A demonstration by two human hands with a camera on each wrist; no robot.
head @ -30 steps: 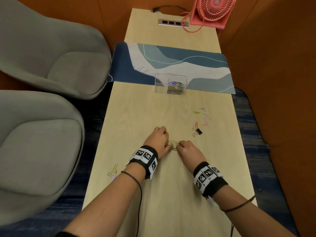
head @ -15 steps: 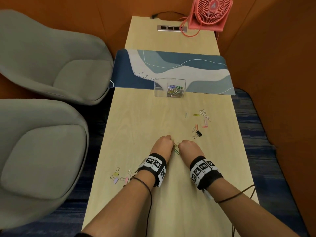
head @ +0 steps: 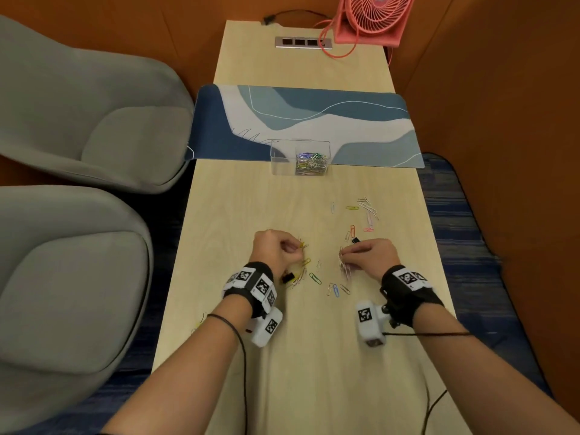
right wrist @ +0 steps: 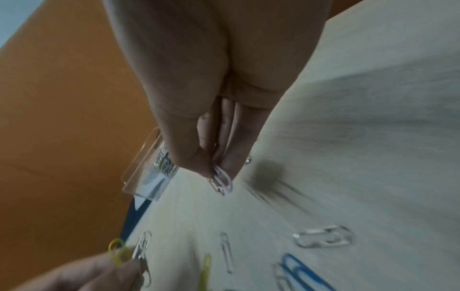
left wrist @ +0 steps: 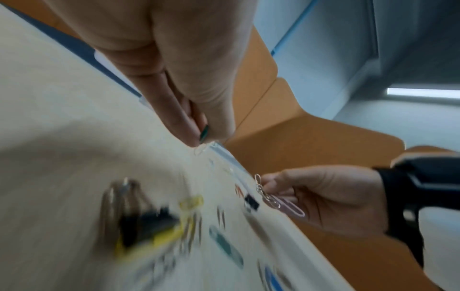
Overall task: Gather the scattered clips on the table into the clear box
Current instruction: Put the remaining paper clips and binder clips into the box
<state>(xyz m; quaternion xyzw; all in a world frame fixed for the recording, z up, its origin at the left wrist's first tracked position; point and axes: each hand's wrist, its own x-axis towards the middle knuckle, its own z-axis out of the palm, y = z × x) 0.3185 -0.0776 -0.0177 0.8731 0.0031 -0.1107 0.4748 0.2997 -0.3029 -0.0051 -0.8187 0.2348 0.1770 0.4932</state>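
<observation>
My left hand (head: 290, 248) hovers over the table and pinches a few paper clips (right wrist: 129, 254), yellow and silver. To the right, my right hand (head: 343, 255) pinches a bunch of silver and pink paper clips (left wrist: 276, 200); in the right wrist view they stick out between its fingertips (right wrist: 221, 177). Loose clips (head: 315, 277) lie on the wood between both hands, with a black binder clip (head: 287, 277) by my left wrist. More clips (head: 365, 211) lie scattered further right. The clear box (head: 300, 157) stands at the mat's edge with many clips inside.
A blue patterned desk mat (head: 314, 120) crosses the table behind the box. A pink fan (head: 373, 17) and a socket strip (head: 303, 43) sit at the far end. Two grey armchairs (head: 78, 120) stand left. A few clips (head: 201, 321) lie near the table's left edge.
My hands were together over one small pile; now they have spread apart and lifted, each holding clips. Several clips now lie uncovered between them.
</observation>
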